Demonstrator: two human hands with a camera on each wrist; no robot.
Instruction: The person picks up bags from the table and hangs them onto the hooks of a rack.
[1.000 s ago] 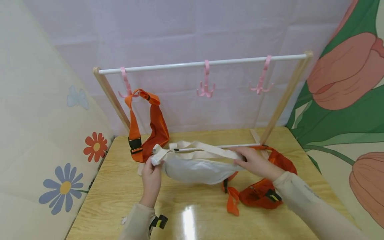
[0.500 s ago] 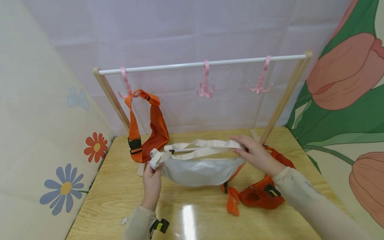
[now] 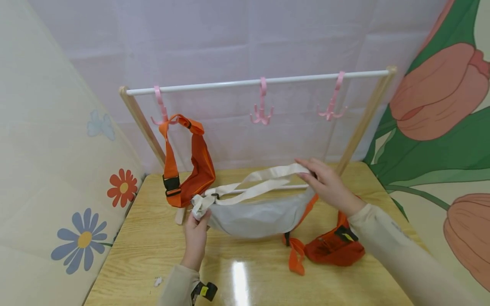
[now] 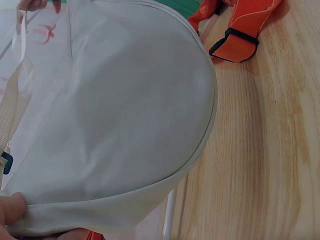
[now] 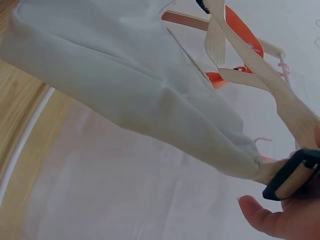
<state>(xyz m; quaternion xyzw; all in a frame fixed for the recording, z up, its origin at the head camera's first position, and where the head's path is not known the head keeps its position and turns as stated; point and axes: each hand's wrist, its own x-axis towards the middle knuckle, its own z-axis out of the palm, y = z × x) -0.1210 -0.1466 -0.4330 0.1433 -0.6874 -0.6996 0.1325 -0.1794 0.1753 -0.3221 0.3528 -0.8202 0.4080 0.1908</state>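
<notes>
A pale grey waist bag (image 3: 256,219) hangs between both hands over the table, its cream strap (image 3: 264,176) looping above it. My left hand (image 3: 196,240) pinches the bag's left end, where strap webbing is bunched; in the left wrist view the thumb (image 4: 12,207) presses on the grey fabric. At the other end, my right hand (image 3: 329,185) grips the strap beside a dark buckle (image 5: 295,172), higher than the left. An orange waist bag (image 3: 203,157) hangs by its strap from the left pink hook (image 3: 160,106).
A white rail (image 3: 214,86) on wooden posts carries a middle pink hook (image 3: 262,112) and a right one (image 3: 331,106). Another orange waist bag (image 3: 334,248) lies at the table's right, partly behind the right arm. A white scrap (image 3: 158,281) lies at the front left.
My right hand has risen, lifting the strap and the bag's right end, so the bag now slants up to the right. The left hand has barely moved.
</notes>
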